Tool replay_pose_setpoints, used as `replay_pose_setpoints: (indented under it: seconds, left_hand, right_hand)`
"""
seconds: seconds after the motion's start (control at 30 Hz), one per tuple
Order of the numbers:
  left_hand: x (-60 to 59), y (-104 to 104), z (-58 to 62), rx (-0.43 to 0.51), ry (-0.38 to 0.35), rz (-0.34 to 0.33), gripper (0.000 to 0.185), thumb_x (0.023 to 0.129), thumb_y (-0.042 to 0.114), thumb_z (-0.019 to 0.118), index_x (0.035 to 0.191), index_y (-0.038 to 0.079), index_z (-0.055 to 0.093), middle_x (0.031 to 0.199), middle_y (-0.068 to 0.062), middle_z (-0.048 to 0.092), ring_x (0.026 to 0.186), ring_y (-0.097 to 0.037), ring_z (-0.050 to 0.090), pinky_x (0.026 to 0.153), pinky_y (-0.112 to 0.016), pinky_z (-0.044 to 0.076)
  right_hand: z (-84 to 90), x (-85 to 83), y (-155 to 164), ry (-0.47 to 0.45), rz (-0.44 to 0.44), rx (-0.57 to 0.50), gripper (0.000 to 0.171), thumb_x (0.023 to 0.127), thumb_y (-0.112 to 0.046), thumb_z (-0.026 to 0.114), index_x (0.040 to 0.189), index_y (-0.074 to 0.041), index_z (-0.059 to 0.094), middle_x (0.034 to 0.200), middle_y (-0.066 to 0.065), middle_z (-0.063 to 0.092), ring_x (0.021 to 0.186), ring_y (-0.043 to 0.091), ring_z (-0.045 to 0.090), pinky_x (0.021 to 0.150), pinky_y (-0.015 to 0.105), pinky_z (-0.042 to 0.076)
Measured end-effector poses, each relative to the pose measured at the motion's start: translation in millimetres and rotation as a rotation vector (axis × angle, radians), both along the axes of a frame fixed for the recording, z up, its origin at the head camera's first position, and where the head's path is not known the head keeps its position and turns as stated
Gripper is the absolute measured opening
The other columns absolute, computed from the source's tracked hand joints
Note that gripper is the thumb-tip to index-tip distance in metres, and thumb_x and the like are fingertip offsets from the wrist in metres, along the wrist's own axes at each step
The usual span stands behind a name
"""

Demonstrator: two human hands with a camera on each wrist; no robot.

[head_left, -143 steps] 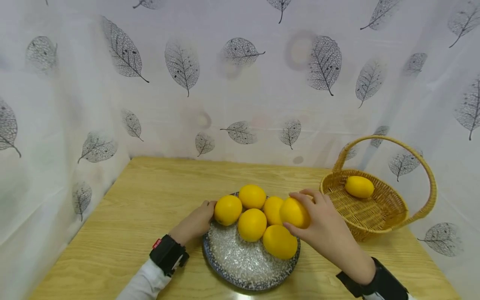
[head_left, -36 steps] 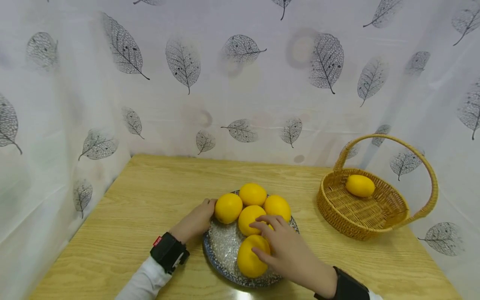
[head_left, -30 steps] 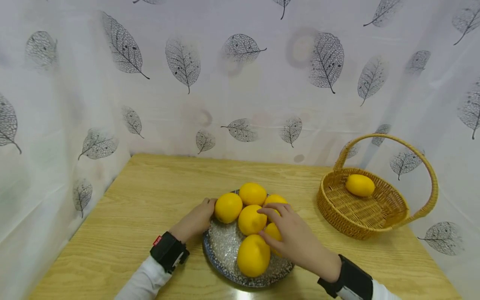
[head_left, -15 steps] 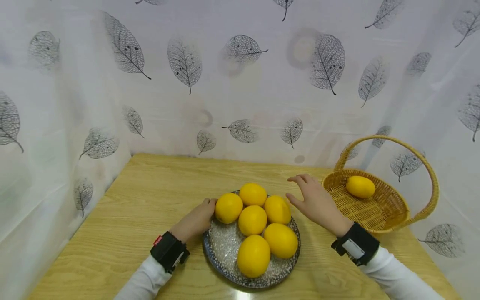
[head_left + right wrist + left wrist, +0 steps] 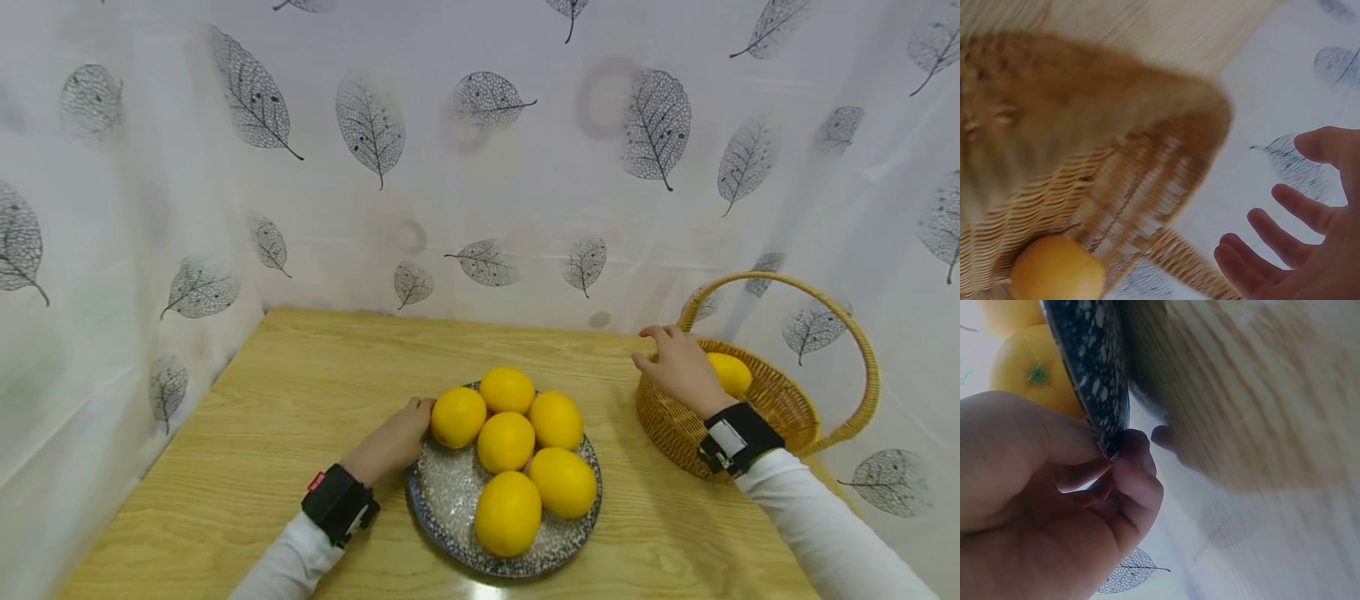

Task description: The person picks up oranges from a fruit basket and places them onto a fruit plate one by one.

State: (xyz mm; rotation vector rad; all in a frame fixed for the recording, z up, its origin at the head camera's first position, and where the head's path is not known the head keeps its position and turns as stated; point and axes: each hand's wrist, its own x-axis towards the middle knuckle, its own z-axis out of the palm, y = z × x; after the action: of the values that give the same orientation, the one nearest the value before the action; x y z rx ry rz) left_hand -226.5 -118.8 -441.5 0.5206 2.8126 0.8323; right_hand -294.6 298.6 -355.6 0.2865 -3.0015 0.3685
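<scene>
A speckled dark plate (image 5: 457, 517) near the table's front edge carries several yellow lemons (image 5: 507, 442). My left hand (image 5: 408, 421) holds its left rim. In the left wrist view this left hand (image 5: 1116, 450) pinches the plate's rim (image 5: 1094, 375), thumb on top and fingers curled underneath, beside a lemon (image 5: 1035, 369). My right hand (image 5: 663, 350) hovers over the near left rim of a wicker basket (image 5: 780, 408), fingers spread and holding nothing. One lemon (image 5: 731, 372) lies in the basket just beyond it. The right wrist view shows the open right hand (image 5: 1310, 250), the basket (image 5: 1085, 181) and its lemon (image 5: 1057, 272).
The wooden table (image 5: 315, 392) is boxed in by a white leaf-print curtain (image 5: 480, 167) at the back and both sides. The basket's tall hoop handle (image 5: 847, 325) arches over it at the far right.
My right hand let go of a lemon at the plate's front right, then travelled right, empty, to the basket's rim. The left hand has kept its hold on the plate.
</scene>
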Motion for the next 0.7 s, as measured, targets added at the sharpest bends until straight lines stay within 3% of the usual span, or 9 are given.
replay_pose_setpoints:
  seconds: [0.2,0.33,0.43,0.7]
  left_hand:
    - [0.2,-2,0.1,-0.002,0.001,0.008,0.059,0.086,-0.022,0.05,0.143,-0.012,0.045,0.123,-0.026,0.055,0.113,-0.034,0.059,0.106,-0.052,0.05]
    - [0.4,-2,-0.1,-0.004,-0.004,0.003,0.059,0.086,-0.021,0.05,0.143,-0.012,0.045,0.123,-0.027,0.055,0.114,-0.034,0.059,0.106,-0.052,0.05]
    - [-0.1,-1,-0.3,-0.014,-0.007,0.004,0.059,0.086,-0.02,0.05,0.144,-0.011,0.045,0.125,-0.026,0.055,0.115,-0.033,0.058,0.107,-0.051,0.05]
    - [0.6,-1,1.4,-0.004,0.006,-0.01,0.058,0.085,-0.02,0.051,0.143,-0.011,0.046,0.124,-0.026,0.056,0.114,-0.033,0.059,0.105,-0.051,0.05]
  right_hand:
    - [-4.6,-22.2,28,-0.088,-0.057,0.007,0.059,0.102,-0.031,0.052,0.143,0.01,0.045,0.138,0.046,0.04,0.121,0.067,0.038,0.095,0.072,0.041]
    - [-4.1,-30.5,44,-0.091,-0.077,0.036,0.061,0.102,-0.033,0.052,0.141,0.013,0.045,0.133,0.047,0.044,0.116,0.069,0.043,0.093,0.072,0.043]
    - [-2.7,-34.1,54,-0.102,-0.104,0.062,0.063,0.101,-0.036,0.051,0.14,0.013,0.045,0.13,0.047,0.045,0.114,0.068,0.046,0.091,0.072,0.044]
    - [-5.4,-35.9,77,-0.22,-0.231,0.084,0.068,0.1,-0.034,0.048,0.138,0.022,0.039,0.134,0.054,0.034,0.12,0.072,0.035,0.095,0.074,0.039]
